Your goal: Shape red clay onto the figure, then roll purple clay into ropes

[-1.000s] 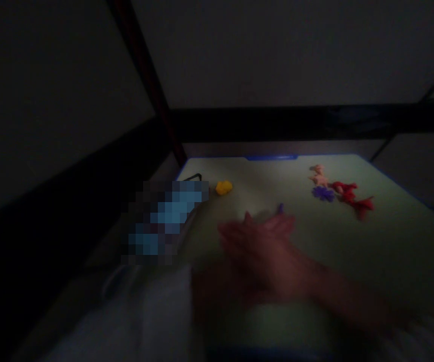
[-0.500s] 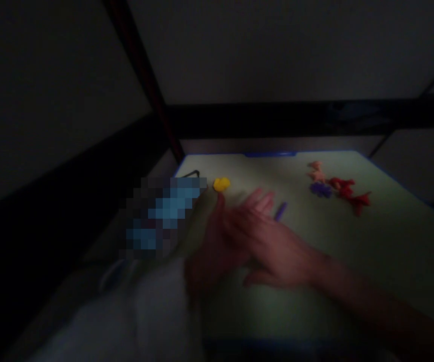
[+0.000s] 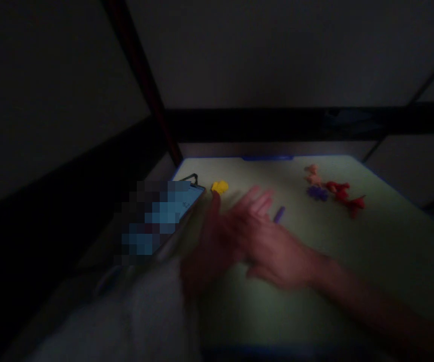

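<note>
The scene is very dim. My right hand (image 3: 277, 246) lies flat across my left hand (image 3: 205, 246), palm against palm, above a pale green mat (image 3: 371, 251). Both hands have their fingers stretched out and are blurred. Whatever may lie between the palms is hidden. A small purple stick (image 3: 279, 213) rests on the mat just beyond my right fingertips. A yellow lump (image 3: 220, 187) sits near my left thumb.
At the mat's far right lie a purple flower shape (image 3: 317, 192), red pieces (image 3: 343, 196) and a pink piece (image 3: 312, 175). A lit, pixelated screen (image 3: 160, 216) leans at the mat's left edge. A dark red post (image 3: 141, 75) rises behind it. A white sleeve (image 3: 134, 322) covers my left arm.
My hands have slid to the left across each other, and my right fingers now reach further forward. The purple stick has come into full view beside them.
</note>
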Demonstrator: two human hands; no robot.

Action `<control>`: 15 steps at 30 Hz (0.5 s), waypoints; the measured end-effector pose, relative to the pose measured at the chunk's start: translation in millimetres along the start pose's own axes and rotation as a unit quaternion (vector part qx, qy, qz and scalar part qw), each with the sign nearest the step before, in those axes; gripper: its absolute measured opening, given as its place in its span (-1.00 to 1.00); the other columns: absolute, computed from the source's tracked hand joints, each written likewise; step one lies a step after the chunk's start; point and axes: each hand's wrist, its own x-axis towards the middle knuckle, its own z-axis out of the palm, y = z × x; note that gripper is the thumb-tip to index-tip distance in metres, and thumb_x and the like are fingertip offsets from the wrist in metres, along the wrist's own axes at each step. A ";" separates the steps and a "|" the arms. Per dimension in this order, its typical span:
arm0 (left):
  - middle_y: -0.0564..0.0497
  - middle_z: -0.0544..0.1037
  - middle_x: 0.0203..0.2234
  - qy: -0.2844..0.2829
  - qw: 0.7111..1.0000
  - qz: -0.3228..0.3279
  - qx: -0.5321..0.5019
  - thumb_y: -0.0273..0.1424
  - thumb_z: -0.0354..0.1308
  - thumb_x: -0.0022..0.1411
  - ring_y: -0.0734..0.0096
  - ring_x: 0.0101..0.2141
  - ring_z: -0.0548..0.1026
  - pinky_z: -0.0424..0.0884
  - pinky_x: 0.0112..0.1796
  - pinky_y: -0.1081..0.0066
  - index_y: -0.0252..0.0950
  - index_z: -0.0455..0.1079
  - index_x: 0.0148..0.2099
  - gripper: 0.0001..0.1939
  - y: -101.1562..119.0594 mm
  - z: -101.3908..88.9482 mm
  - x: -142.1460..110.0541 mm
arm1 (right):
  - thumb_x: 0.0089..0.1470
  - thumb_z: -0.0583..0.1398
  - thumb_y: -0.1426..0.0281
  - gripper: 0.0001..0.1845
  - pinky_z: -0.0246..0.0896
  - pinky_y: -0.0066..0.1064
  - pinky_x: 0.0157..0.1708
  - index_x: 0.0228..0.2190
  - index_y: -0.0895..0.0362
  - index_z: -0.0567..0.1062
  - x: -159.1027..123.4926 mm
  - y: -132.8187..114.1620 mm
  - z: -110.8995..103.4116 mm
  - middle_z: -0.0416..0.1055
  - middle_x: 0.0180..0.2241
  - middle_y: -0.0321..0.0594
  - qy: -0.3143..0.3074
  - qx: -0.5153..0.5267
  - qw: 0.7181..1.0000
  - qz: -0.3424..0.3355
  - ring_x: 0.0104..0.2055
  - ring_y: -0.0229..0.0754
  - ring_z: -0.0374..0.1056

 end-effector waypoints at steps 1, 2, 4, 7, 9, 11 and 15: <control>-0.08 0.29 0.17 -0.037 0.999 -0.003 -0.026 0.11 -0.49 0.20 0.25 0.19 0.20 0.03 0.18 0.17 -0.29 0.01 0.30 -0.18 -1.5 0.0 0.3 | 0.17 0.00 0.09 -0.28 -0.26 -0.15 0.27 0.18 0.35 0.11 3.3 -7.4 1.5 0.05 0.25 0.04 -0.020 0.005 0.999 -0.035 0.32 -0.08 -0.17; -0.07 0.27 0.18 -0.067 0.997 -0.011 -0.048 0.11 -0.50 0.20 0.29 0.20 0.17 -0.02 0.19 0.20 -0.27 0.00 0.30 -0.18 -7.1 2.6 0.8 | 0.16 0.00 0.08 -0.28 -0.28 -0.19 0.28 0.18 0.32 0.11 7.4 -15.3 2.9 0.05 0.25 -0.01 -0.041 0.005 0.997 -0.060 0.31 -0.10 -0.15; -0.09 0.26 0.18 -0.069 0.995 -0.055 -0.051 0.08 -0.51 0.22 0.26 0.23 0.10 -0.06 0.19 0.17 -0.31 0.06 0.28 -0.19 -28.2 17.6 3.9 | 0.18 -0.05 0.08 -0.33 -0.27 -0.29 0.28 0.20 0.20 0.09 15.3 -28.1 4.9 0.04 0.26 -0.17 -0.061 -0.001 0.994 -0.087 0.31 -0.18 -0.13; -0.15 0.23 0.19 0.140 0.985 -0.102 0.024 0.13 -0.55 0.16 0.07 0.26 -0.02 -0.02 0.17 0.02 -0.36 0.10 0.26 -0.10 -61.0 54.5 15.0 | 0.22 -0.10 0.18 -0.43 -0.20 -0.35 0.27 0.20 0.12 0.12 19.1 -27.2 5.3 0.03 0.27 -0.27 -0.035 -0.032 0.999 0.010 0.30 -0.19 -0.09; 0.11 0.02 0.29 0.193 0.977 -0.082 0.037 0.08 -0.53 0.19 0.28 0.30 -0.30 -0.11 0.21 0.09 -0.15 -0.16 0.34 -0.22 -65.0 68.7 21.8 | 0.24 -0.11 0.28 -0.47 -0.15 -0.26 0.27 0.18 0.21 0.16 14.5 -14.6 4.4 0.06 0.25 -0.17 -0.009 -0.050 0.994 0.097 0.29 -0.16 -0.04; 0.17 0.04 0.28 0.202 0.977 -0.058 0.047 0.04 -0.45 0.21 0.33 0.30 -0.29 -0.07 0.20 0.13 -0.08 -0.22 0.35 -0.29 -50.4 62.3 22.9 | 0.25 -0.13 0.34 -0.49 -0.13 -0.14 0.26 0.15 0.30 0.18 6.9 -1.2 3.0 0.08 0.24 -0.07 0.005 -0.042 0.995 0.091 0.29 -0.14 -0.04; -0.06 0.30 0.16 0.047 0.998 -0.044 -0.006 0.13 -0.50 0.16 0.21 0.22 0.13 0.13 0.13 0.18 -0.27 0.03 0.30 -0.15 -6.7 16.8 7.0 | 0.25 -0.12 0.27 -0.42 -0.16 -0.22 0.27 0.18 0.36 0.11 0.3 0.3 1.3 -0.02 0.27 -0.01 0.029 -0.023 0.999 0.028 0.33 -0.18 -0.22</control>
